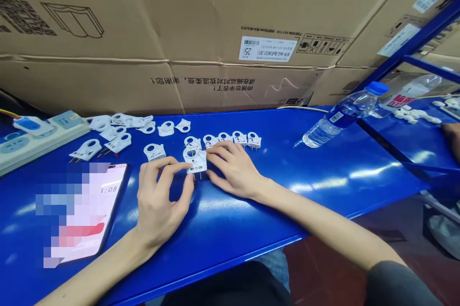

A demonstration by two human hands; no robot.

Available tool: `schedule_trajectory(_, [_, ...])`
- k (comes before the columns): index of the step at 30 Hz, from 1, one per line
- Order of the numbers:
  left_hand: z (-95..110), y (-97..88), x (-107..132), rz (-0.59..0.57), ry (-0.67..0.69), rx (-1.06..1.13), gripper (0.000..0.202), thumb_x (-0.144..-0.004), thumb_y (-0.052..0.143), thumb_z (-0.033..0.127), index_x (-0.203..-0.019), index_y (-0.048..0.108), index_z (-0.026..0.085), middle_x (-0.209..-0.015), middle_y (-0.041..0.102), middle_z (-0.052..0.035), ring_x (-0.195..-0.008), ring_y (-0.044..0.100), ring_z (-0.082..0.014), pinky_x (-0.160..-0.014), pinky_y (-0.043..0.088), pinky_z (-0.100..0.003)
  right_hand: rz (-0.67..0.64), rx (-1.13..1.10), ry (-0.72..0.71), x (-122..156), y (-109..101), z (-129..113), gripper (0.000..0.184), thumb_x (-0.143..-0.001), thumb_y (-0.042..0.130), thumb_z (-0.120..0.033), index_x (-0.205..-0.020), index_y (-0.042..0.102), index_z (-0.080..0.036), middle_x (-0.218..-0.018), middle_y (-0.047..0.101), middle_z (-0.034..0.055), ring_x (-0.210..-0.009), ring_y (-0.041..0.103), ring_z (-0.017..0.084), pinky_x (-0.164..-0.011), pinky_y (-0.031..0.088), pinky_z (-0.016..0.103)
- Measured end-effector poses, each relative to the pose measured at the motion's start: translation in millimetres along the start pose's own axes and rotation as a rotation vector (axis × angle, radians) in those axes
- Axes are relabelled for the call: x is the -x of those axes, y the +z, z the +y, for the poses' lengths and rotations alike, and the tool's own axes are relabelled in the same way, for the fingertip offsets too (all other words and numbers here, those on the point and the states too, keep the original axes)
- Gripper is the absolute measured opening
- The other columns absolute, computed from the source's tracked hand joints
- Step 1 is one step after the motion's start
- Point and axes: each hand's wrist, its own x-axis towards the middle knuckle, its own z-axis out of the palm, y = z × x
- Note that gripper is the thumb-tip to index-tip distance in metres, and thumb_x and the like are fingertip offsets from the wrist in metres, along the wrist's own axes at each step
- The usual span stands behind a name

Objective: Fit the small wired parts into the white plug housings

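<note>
- Our left hand [158, 200] pinches the plug part [195, 159] at its 1 o'clock, prongs toward 6
- Our right hand [233, 169] rests fingers loosely on its 3 o'clock edge, equally near

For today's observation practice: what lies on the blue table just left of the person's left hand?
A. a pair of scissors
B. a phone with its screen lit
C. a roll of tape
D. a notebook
B: a phone lies flat, screen lit, beside the left hand on the blue table.

Glossy blue table [323, 186] — bearing white plug parts [118, 143], a phone [86, 215], power strip [39, 135] and water bottle [345, 111].
</note>
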Motion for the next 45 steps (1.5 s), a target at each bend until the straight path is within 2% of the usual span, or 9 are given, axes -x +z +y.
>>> schedule_trajectory(4, [-1.1,1.2,1.9,-0.065,0.028,0.022,0.018,-0.095,0.064,0.02,-0.113,0.065,0.023,-0.103,0.061,-0.0062,-0.096,0.061,-0.0228,-0.087,0.052,-0.039,0.03,-0.077,0.007,7.9,-12.9,5.3,0.058,-0.098,0.064,-0.042,-0.147,0.048,-0.016,-0.14,0.063,0.0136,-0.129,0.052,0.03,-0.107,0.047,0.049])
schedule_trajectory(6, [-2.6,2.3,3.5,-0.098,0.053,0.013,0.018,-0.096,0.063,0.02,-0.114,0.065,0.023,-0.103,0.062,-0.0059,-0.095,0.061,-0.0224,-0.086,0.051,-0.038,0.044,-0.109,-0.014,8.7,-17.2,5.4,0.063,-0.099,0.063,-0.044,-0.152,0.043,-0.017,-0.143,0.061,0.014,-0.13,0.053,0.03,-0.108,0.047,0.049])
schedule_trajectory(13, [-6.6,5.0,5.7,-0.136,0.134,0.013,0.015,-0.097,0.064,0.019,-0.112,0.065,0.021,-0.101,0.062,-0.0063,-0.092,0.061,-0.0219,-0.081,0.048,-0.037,0.04,-0.105,-0.02,7.2,-20.6,1.6,0.052,-0.101,0.059,-0.038,-0.148,0.05,-0.018,-0.136,0.065,0.0116,-0.126,0.055,0.028,-0.105,0.048,0.046])
schedule_trajectory(17, [-4.8,5.0,4.0,-0.229,0.137,0.026,0.018,-0.099,0.059,0.019,-0.117,0.061,0.022,-0.103,0.064,-0.0065,-0.094,0.062,-0.0217,-0.082,0.048,-0.036,0.013,-0.072,-0.011,8.1,-21.4,3.9,0.046,-0.101,0.058,-0.035,-0.144,0.054,-0.017,-0.128,0.07,0.0121,-0.121,0.057,0.028,-0.101,0.048,0.045])
schedule_trajectory(21, [-3.0,4.6,4.3,-0.334,0.036,0.061,0.029,-0.095,0.052,0.017,-0.124,0.051,0.019,-0.103,0.065,-0.0076,-0.088,0.063,-0.0214,-0.079,0.05,-0.037,-0.054,-0.02,0.02,7.4,-28.8,6.2,0.05,-0.1,0.06,-0.032,-0.147,0.051,-0.015,-0.128,0.07,0.0133,-0.121,0.056,0.029,-0.101,0.047,0.048])
schedule_trajectory(25, [-3.3,5.4,6.9,-0.372,-0.047,0.014,0.027,-0.085,0.05,0.017,-0.111,0.048,0.019,-0.088,0.062,-0.0043,-0.077,0.062,-0.0223,-0.072,0.05,-0.037,-0.15,-0.051,0.062,6.5,-38.5,5.2,0.058,-0.098,0.065,-0.037,-0.149,0.05,-0.015,-0.125,0.07,0.014,-0.114,0.059,0.03,-0.096,0.049,0.048])
schedule_trajectory(30, [-2.9,6.6,6.4,-0.485,-0.079,-0.044,0.022,-0.082,0.05,0.021,-0.103,0.05,0.02,-0.084,0.062,-0.0034,-0.073,0.059,-0.0225,-0.071,0.047,-0.039,-0.24,-0.049,0.05,7.5,-39.7,2.0,0.057,-0.102,0.06,-0.041,-0.151,0.047,-0.015,-0.119,0.071,0.0145,-0.111,0.059,0.029,-0.094,0.051,0.047])
schedule_trajectory(37, [-2.8,5.5,2.7,-0.512,-0.004,-0.013,0.013,-0.091,0.047,0.021,-0.098,0.058,0.021,-0.092,0.065,-0.0053,-0.086,0.061,-0.0247,-0.076,0.046,-0.041,-0.275,-0.007,0.02,9.1,-35.0,3.7,0.058,-0.103,0.057,-0.042,-0.152,0.045,-0.013,-0.121,0.07,0.0151,-0.115,0.058,0.03,-0.097,0.05,0.049])
schedule_trajectory(45, [-3.1,4.6,1.6,-0.413,0.07,0.101,0.015,-0.095,0.052,0.015,-0.096,0.066,0.02,-0.093,0.067,-0.0047,-0.085,0.059,-0.0214,-0.078,0.047,-0.038,-0.288,0.046,0.039,8.4,-40.9,6.0,0.055,-0.102,0.059,-0.038,-0.151,0.048,-0.015,-0.116,0.071,0.0138,-0.114,0.058,0.03,-0.096,0.051,0.049])
